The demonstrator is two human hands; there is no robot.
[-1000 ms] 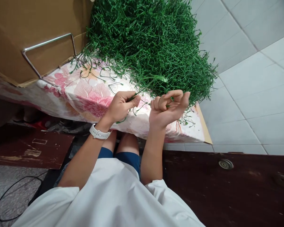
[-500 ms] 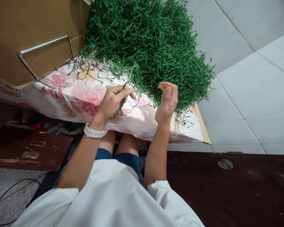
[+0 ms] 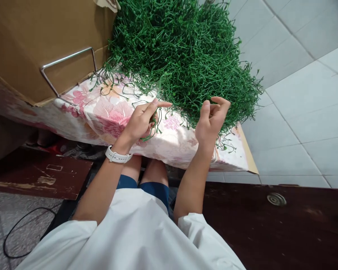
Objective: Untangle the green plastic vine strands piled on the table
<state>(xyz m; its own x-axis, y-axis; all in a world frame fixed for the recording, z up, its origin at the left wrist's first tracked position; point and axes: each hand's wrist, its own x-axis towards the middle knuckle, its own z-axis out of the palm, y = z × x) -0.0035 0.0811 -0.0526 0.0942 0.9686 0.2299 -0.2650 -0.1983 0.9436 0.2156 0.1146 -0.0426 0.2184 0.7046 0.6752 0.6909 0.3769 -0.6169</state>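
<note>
My left hand point(image 3: 143, 120), with a white watch on its wrist, is curled round a few thin green plastic stems point(image 3: 148, 138). Its index finger points out to the right, and stem ends hang below the palm. To the right, my right hand point(image 3: 212, 120) is raised at the near edge of a big tangled heap of green plastic stems point(image 3: 180, 48). The thumb stands apart from the bent fingers, and I see nothing held between them. Part of the stems in the left hand is hidden behind its fingers.
A floral cloth point(image 3: 112, 116) covers the table under the heap. At the left stands a cardboard box point(image 3: 59, 30) with a metal wire frame point(image 3: 67, 58) before it. A tiled wall point(image 3: 304, 105) borders the right side. Loose stems point(image 3: 227, 144) lie near the table's right corner.
Both hands appear farther right, partly because the whole view has shifted. My left index finger has stretched out. The right hand's thumb and index finger have spread apart.
</note>
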